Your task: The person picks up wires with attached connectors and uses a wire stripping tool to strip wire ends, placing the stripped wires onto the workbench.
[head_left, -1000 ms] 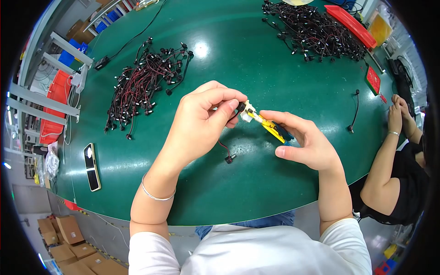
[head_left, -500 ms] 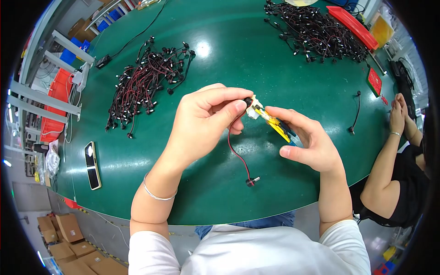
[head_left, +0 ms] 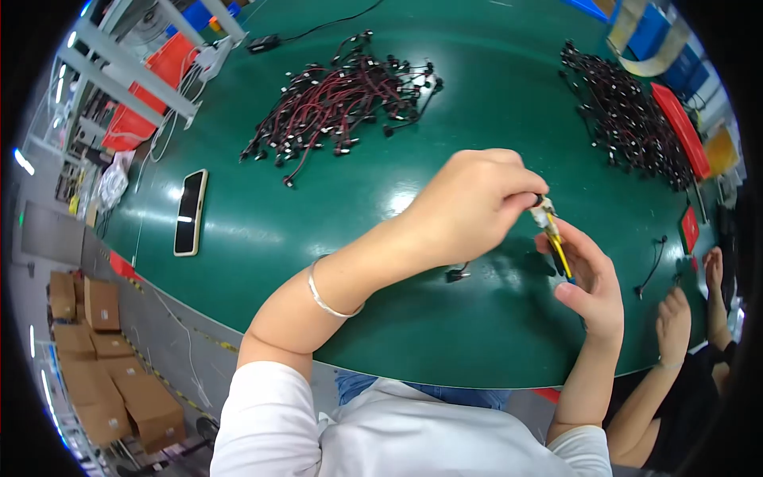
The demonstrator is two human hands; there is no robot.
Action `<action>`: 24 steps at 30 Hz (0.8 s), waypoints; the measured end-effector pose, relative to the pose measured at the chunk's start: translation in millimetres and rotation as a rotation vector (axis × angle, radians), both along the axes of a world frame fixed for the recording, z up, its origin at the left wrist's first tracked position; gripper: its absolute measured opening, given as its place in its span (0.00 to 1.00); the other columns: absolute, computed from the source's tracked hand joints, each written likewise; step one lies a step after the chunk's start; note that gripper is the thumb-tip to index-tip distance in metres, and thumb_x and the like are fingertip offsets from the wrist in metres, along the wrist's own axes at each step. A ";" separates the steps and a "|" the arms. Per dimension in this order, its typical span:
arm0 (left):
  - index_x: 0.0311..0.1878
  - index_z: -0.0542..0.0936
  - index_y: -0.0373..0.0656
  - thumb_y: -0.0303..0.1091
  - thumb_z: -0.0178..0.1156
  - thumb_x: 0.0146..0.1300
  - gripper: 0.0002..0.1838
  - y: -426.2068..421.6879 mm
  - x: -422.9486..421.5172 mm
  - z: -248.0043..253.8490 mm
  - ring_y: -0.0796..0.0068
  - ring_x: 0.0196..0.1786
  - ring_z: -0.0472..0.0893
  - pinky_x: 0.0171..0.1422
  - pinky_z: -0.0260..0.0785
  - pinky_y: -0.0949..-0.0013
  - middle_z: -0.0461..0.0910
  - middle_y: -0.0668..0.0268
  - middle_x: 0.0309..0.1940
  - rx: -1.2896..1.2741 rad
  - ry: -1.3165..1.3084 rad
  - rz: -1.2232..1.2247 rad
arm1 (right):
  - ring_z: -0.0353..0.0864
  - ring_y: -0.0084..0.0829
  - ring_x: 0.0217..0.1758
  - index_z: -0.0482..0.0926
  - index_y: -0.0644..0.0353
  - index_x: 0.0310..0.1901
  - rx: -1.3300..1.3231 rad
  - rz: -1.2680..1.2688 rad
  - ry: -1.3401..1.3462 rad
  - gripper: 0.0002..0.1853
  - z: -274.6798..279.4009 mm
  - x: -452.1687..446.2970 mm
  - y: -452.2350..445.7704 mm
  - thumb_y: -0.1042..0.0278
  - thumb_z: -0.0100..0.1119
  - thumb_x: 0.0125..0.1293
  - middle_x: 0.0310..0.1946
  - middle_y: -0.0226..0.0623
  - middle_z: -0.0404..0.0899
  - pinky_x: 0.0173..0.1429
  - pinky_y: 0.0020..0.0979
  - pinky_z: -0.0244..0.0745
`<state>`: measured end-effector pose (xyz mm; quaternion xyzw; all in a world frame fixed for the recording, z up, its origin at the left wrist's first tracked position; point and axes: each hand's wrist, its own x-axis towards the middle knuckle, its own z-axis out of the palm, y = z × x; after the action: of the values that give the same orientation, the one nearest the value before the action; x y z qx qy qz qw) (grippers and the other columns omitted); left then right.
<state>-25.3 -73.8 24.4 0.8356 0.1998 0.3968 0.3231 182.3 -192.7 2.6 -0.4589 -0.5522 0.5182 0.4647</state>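
Note:
My left hand [head_left: 489, 199] pinches the black end of a short cable against the whitish tip of a yellow-handled tool [head_left: 559, 253]. The cable's other black end [head_left: 457, 274] shows below my left wrist, over the green table [head_left: 381, 334]. Curled round the tool's yellow and dark handles is my right hand [head_left: 592, 278], with its thumb and forefinger on either side. Much of the grip is hidden behind the fingers.
A pile of black-and-red cables [head_left: 338, 107] lies at the upper left, another pile [head_left: 632, 119] at the right by a red tray [head_left: 681, 131]. A phone [head_left: 191, 213] rests at the left. A single cable [head_left: 652, 269] lies near a co-worker's hands [head_left: 674, 322].
The view has swung to the right, so the piles and phone sit differently. My hands, still together at the tool, appear farther right. The co-worker's hands have moved apart.

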 end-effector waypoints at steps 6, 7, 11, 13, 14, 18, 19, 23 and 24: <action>0.36 0.85 0.38 0.22 0.61 0.55 0.07 -2.7 7.0 -9.5 0.57 0.31 0.80 0.35 0.73 0.61 0.80 0.57 0.28 0.101 -0.027 0.055 | 0.73 0.37 0.63 0.63 0.72 0.67 -0.015 -0.053 -0.066 0.44 -6.0 -0.1 -2.3 0.56 0.68 0.53 0.57 0.45 0.75 0.71 0.37 0.59; 0.34 0.84 0.38 0.23 0.60 0.53 0.06 -3.0 9.3 -11.1 0.55 0.32 0.80 0.37 0.73 0.58 0.80 0.57 0.27 0.108 -0.026 0.049 | 0.72 0.37 0.63 0.63 0.72 0.67 -0.009 -0.067 -0.085 0.43 -8.3 2.5 -3.1 0.56 0.67 0.54 0.58 0.46 0.74 0.72 0.37 0.59; 0.25 0.83 0.41 0.30 0.63 0.44 0.05 0.3 21.7 -18.3 0.54 0.33 0.80 0.40 0.73 0.55 0.79 0.57 0.24 0.168 0.053 0.051 | 0.72 0.38 0.64 0.62 0.71 0.68 0.053 -0.070 -0.168 0.38 -25.5 20.3 -12.8 0.63 0.63 0.59 0.61 0.46 0.71 0.72 0.37 0.58; 0.22 0.82 0.42 0.31 0.65 0.42 0.04 -0.1 22.2 -14.7 0.55 0.34 0.81 0.38 0.74 0.57 0.81 0.57 0.25 0.093 0.090 0.055 | 0.70 0.38 0.65 0.64 0.68 0.68 0.051 -0.168 -0.324 0.34 -10.7 6.0 -7.6 0.70 0.62 0.60 0.62 0.46 0.72 0.71 0.37 0.59; 0.21 0.82 0.42 0.31 0.65 0.41 0.04 1.0 24.1 -15.3 0.55 0.34 0.82 0.38 0.74 0.58 0.81 0.57 0.26 0.063 0.097 0.029 | 0.69 0.38 0.65 0.67 0.66 0.66 0.036 -0.226 -0.445 0.31 4.1 -6.8 -12.7 0.74 0.62 0.60 0.61 0.45 0.73 0.70 0.37 0.61; 0.33 0.83 0.36 0.30 0.63 0.47 0.10 -6.8 46.6 -29.9 0.53 0.33 0.83 0.39 0.75 0.59 0.82 0.52 0.26 -0.076 -0.110 0.099 | 0.71 0.38 0.64 0.66 0.71 0.66 0.151 -0.193 -0.449 0.30 -3.4 -7.3 -15.2 0.77 0.60 0.60 0.61 0.50 0.73 0.68 0.36 0.63; 0.40 0.83 0.33 0.29 0.61 0.51 0.14 -10.0 50.1 -32.2 0.54 0.31 0.83 0.39 0.77 0.60 0.82 0.51 0.23 -0.091 -0.202 0.148 | 0.71 0.38 0.63 0.66 0.72 0.66 0.157 -0.265 -0.474 0.30 -8.6 0.0 -13.2 0.77 0.60 0.60 0.61 0.51 0.73 0.68 0.36 0.63; 0.41 0.79 0.26 0.28 0.58 0.55 0.14 -11.4 59.0 -40.4 0.51 0.40 0.83 0.44 0.76 0.62 0.83 0.47 0.35 -0.371 -0.051 0.104 | 0.72 0.39 0.62 0.64 0.71 0.67 0.174 -0.405 -0.479 0.32 -9.4 19.1 -3.4 0.77 0.61 0.60 0.61 0.52 0.72 0.67 0.37 0.64; 0.41 0.79 0.27 0.28 0.58 0.54 0.14 -1.5 65.3 -46.0 0.58 0.37 0.85 0.46 0.77 0.67 0.85 0.52 0.32 -0.568 -0.031 -0.115 | 0.72 0.39 0.62 0.64 0.71 0.67 0.176 -0.380 -0.476 0.32 -21.1 26.8 5.3 0.77 0.61 0.60 0.61 0.52 0.72 0.67 0.37 0.64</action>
<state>40.0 -75.3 -21.5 0.7155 0.2503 0.3185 0.5692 209.0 -187.4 -18.5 -0.6201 -0.5927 0.2504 0.4488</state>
